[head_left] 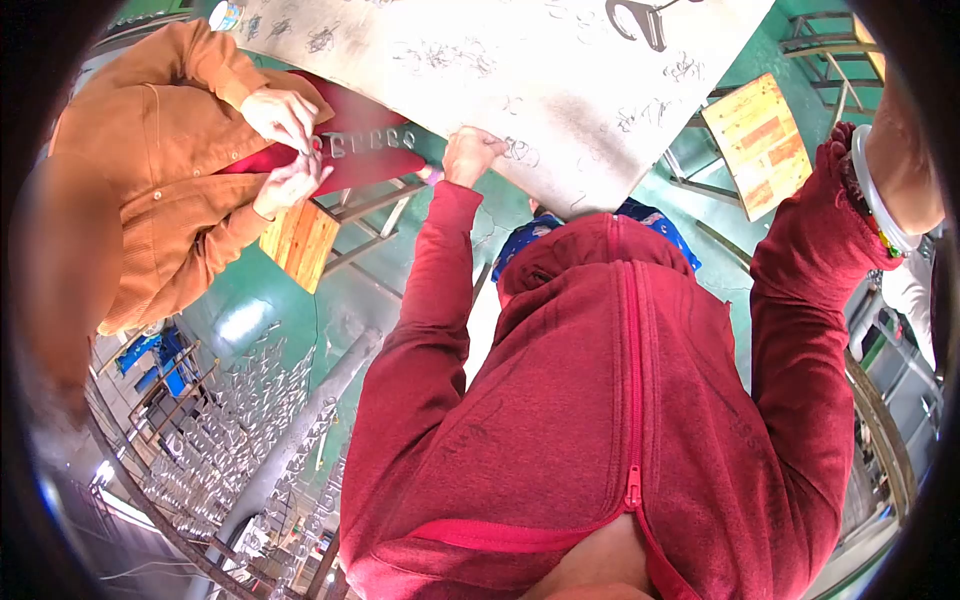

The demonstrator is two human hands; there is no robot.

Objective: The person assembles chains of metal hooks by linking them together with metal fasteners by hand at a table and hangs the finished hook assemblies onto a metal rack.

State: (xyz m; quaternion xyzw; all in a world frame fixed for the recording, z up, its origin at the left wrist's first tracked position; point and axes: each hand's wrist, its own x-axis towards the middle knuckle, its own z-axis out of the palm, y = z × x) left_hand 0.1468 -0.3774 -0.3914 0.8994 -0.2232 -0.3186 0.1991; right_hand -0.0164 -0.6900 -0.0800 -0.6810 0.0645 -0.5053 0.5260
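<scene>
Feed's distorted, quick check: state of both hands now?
Left hand: fingers curled at the table edge; grip cannot be told.
Right hand: mostly out of frame; cannot be told.

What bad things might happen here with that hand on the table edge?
The left hand rests at the edge of the white table, among small scattered metal bits; a nudge might knock some off. The right hand is raised aside, mostly hidden. A co-worker sits close, so elbows might bump.
</scene>
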